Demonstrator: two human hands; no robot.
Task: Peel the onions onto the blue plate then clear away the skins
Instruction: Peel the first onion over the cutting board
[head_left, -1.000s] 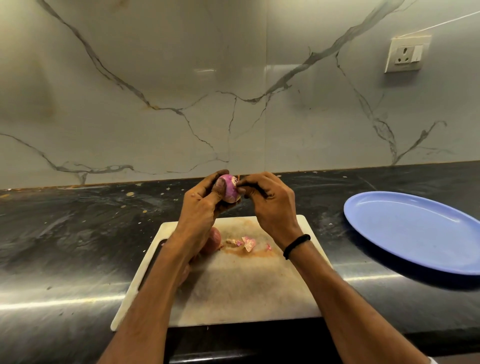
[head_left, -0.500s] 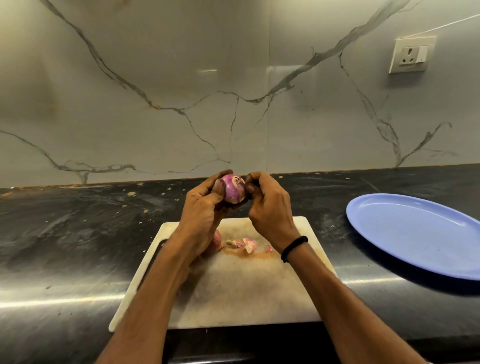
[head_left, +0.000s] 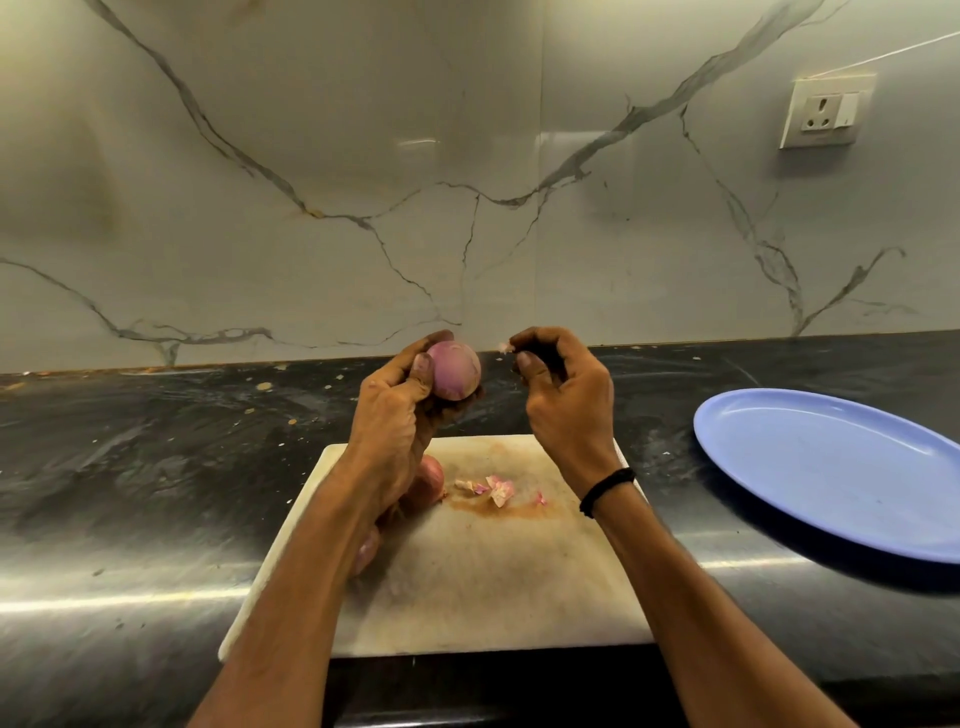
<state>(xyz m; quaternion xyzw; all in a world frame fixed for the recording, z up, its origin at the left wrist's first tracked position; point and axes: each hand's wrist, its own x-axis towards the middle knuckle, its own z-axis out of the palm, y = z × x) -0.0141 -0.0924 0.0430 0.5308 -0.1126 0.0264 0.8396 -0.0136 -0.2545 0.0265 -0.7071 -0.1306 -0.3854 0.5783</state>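
My left hand (head_left: 400, 410) grips a purple onion (head_left: 456, 375) above the far edge of the white cutting board (head_left: 467, 582). A short gap to its right, my right hand (head_left: 563, 400) pinches a small scrap of onion skin (head_left: 503, 347) between thumb and fingertip. Another onion (head_left: 431, 480) lies on the board, partly hidden behind my left wrist. A few pink skin pieces (head_left: 496, 488) lie on the board's middle. The blue plate (head_left: 841, 467) sits on the counter to the right, with nothing on it.
The black counter (head_left: 156, 467) runs left to right, with crumbs along its back. A marble wall stands behind it, and a wall socket (head_left: 826, 111) is at the upper right. The counter's front edge runs just below the board.
My right hand has pulled away to the right from the onion, taking a small scrap of skin with it. My left hand still holds the onion in the same place.
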